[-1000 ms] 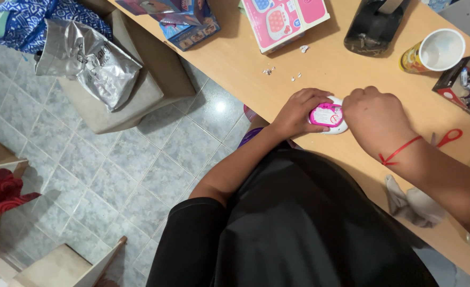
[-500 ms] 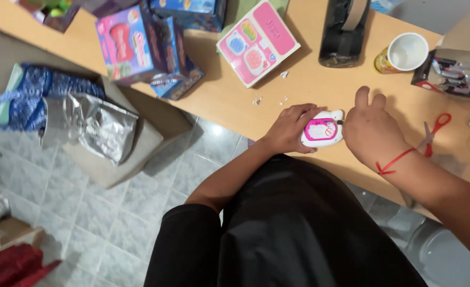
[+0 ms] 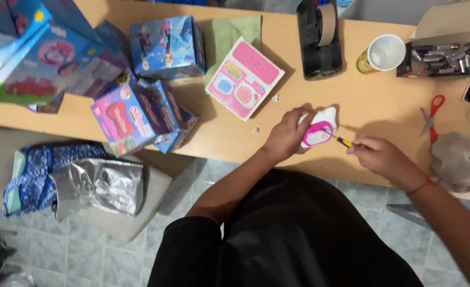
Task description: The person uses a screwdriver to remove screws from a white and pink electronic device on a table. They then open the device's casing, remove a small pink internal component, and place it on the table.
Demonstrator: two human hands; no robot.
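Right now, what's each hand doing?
Left hand: closed around the white and pink toy, holding it on the table.
Right hand: closed on a small yellow-handled screwdriver, tip at the toy.

Sitting on the table point(image 3: 373, 101): one pink-white toy point(image 3: 318, 129), one screwdriver point(image 3: 343, 141), one cup point(image 3: 382, 53), one tape dispenser point(image 3: 320, 37), one scissors point(image 3: 431, 116), roughly five toy boxes point(image 3: 167, 47), one battery box point(image 3: 441, 53).

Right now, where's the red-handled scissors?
In the head view, the red-handled scissors lie on the wooden table at far right, beyond the right hand, between the white cup and the grey cloth.
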